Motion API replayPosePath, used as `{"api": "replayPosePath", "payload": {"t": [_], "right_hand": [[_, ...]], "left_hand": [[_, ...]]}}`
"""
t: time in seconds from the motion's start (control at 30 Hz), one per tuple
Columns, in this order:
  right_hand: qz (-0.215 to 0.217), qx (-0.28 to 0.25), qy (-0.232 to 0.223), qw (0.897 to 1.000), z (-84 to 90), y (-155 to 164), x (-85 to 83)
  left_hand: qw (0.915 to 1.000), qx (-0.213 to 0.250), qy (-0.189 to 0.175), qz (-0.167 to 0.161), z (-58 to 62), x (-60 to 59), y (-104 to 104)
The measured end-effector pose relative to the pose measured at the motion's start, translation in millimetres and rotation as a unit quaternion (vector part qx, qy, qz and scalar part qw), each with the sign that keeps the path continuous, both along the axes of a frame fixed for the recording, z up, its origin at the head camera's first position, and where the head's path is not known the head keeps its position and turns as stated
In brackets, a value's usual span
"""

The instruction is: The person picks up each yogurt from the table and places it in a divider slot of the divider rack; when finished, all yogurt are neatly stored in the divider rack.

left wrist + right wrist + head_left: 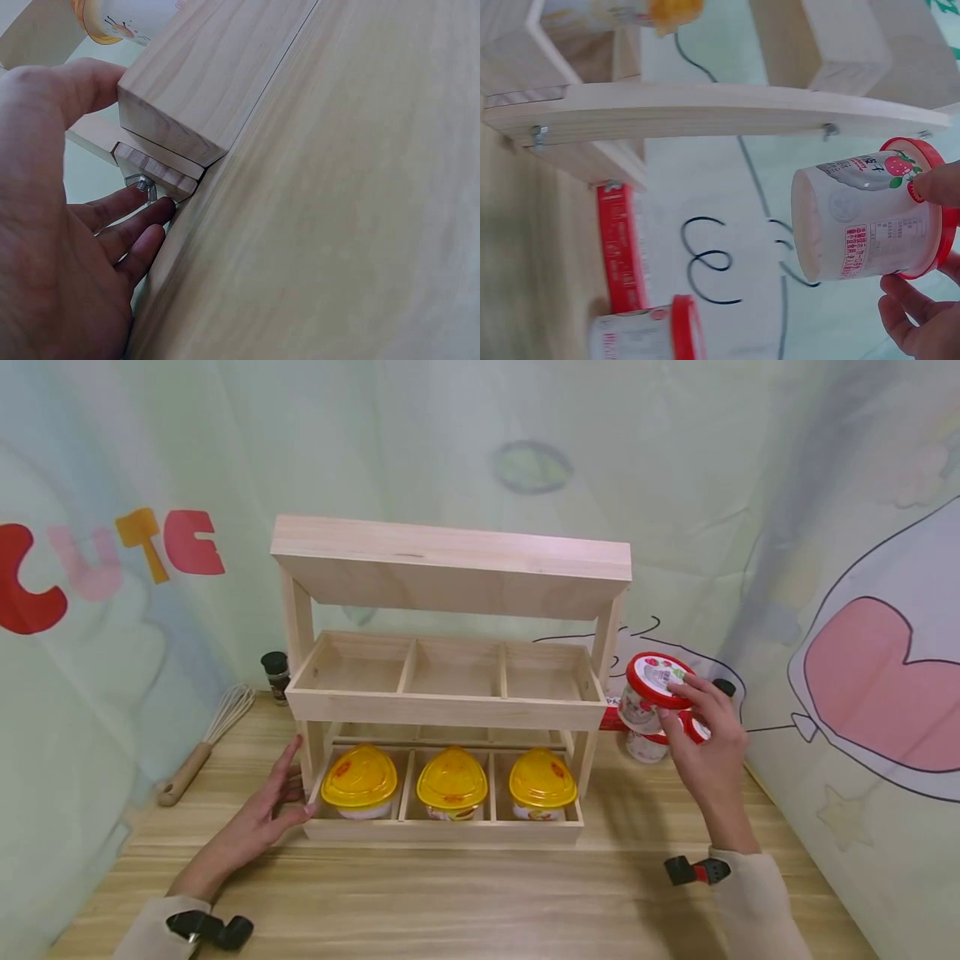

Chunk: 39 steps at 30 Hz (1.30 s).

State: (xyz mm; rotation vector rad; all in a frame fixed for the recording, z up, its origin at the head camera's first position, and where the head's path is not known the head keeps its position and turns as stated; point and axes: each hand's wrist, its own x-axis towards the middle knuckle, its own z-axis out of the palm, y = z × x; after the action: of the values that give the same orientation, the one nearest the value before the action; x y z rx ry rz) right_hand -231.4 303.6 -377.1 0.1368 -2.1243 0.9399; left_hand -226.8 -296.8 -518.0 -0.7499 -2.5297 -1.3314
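Note:
A wooden tiered rack [446, 714] with three compartments per tray stands mid-table. In its lower front tray sit three tubs with yellow lids [452, 779]. My left hand [262, 814] rests at the lower tray's left end; in the left wrist view its thumb touches the wood and its fingers lie near a wing nut [142, 183]. With my right hand [708, 747] I grip a white tub with a red lid [637, 706] by its rim, raised beside the rack's right side. The right wrist view shows the strawberry print on this tub [862, 214].
Behind the held tub, another red-lidded tub [647, 748] stands on the table, next to a red box [613, 718]. A whisk [206, 745] and a dark-capped jar [276, 675] lie left of the rack. Printed curtains enclose the table's back and sides.

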Motion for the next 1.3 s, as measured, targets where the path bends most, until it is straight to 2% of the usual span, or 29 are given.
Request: {"api": "replayPosePath", "payload": {"t": [0.27, 0.57, 0.77, 0.97, 1.3], "right_hand": [[0.026, -0.018, 0.023, 0.999, 24.6, -7, 12.4], [0.035, -0.007, 0.035, 0.999, 45.4, -14, 20.7], [0.066, -0.007, 0.062, 0.996, 57.3, -22, 23.2], [0.105, -0.020, 0.066, 0.992, 65.5, -33, 23.7], [0.122, -0.012, 0.065, 0.990, 69.1, -55, 21.7]], "left_hand": [[1.0000, -0.004, -0.001, 0.003, -0.2, 1.3, -1], [0.9999, -0.008, -0.004, 0.004, 0.1, 0.5, -3], [1.0000, -0.005, 0.001, 0.002, -0.8, -0.2, -4], [1.0000, -0.002, -0.001, 0.001, -0.8, -0.4, -4], [1.0000, -0.002, -0.004, 0.001, 0.4, -0.8, -1]]}}
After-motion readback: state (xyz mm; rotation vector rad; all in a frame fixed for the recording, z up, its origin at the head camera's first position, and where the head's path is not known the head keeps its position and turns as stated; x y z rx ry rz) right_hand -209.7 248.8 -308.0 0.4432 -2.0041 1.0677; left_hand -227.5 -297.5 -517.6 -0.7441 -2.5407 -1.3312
